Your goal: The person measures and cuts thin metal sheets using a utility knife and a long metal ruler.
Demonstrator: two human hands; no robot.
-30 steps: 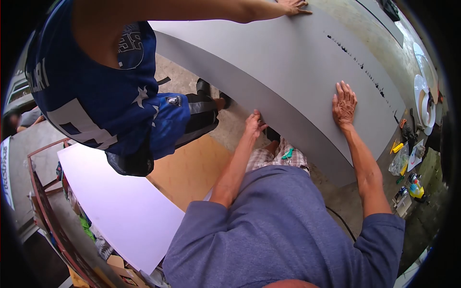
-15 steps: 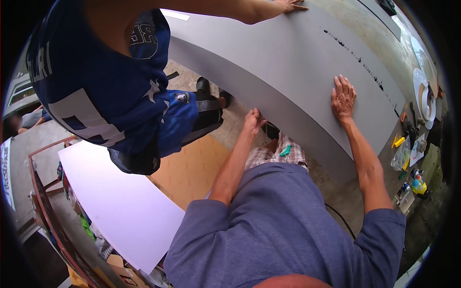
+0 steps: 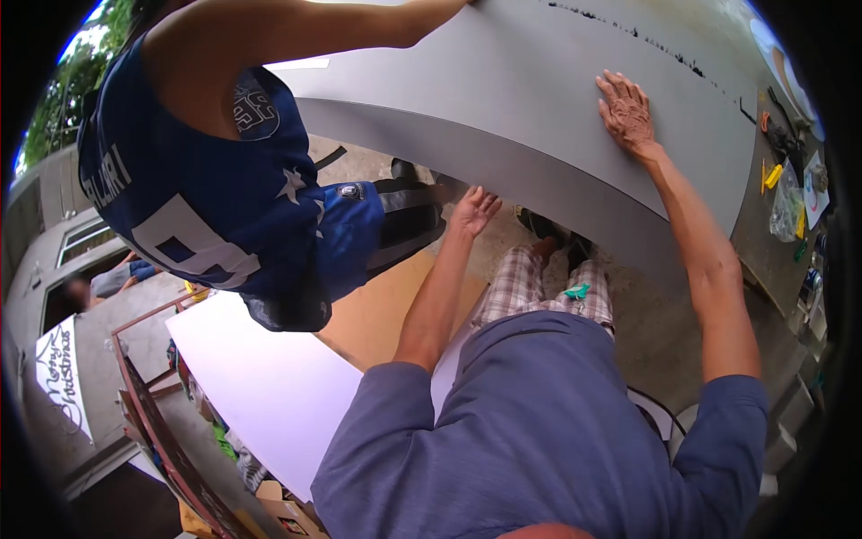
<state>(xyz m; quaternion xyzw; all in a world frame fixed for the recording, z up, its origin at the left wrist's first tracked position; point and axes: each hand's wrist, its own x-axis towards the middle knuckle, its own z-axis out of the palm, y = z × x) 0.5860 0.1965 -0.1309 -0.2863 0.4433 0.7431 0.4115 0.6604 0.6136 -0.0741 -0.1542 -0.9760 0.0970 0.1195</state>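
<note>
A large grey sheet [image 3: 503, 99] with a bent-down front side spans the upper part of the view, and a broken line of black marks runs across its top. My right hand [image 3: 627, 112] lies flat on that top surface, fingers stretched out. My left hand [image 3: 476, 213] is at the lower edge of the front side, palm turned up and fingers apart, with nothing held in it. A co-worker in a blue jersey [image 3: 206, 180] stands at my left and reaches an arm across the sheet; that hand is out of view.
A white board [image 3: 269, 368] and a brown board [image 3: 386, 310] lie at lower left, beside a rusty metal frame [image 3: 148, 404]. At the right are a plastic bag [image 3: 787, 202], a yellow tool [image 3: 773, 176] and other small items. Another person [image 3: 112, 280] is farther back.
My left hand has gone from curled fingers at the sheet's lower edge to opened fingers. My right hand stays flat on the sheet. The view has shifted, showing more at the left.
</note>
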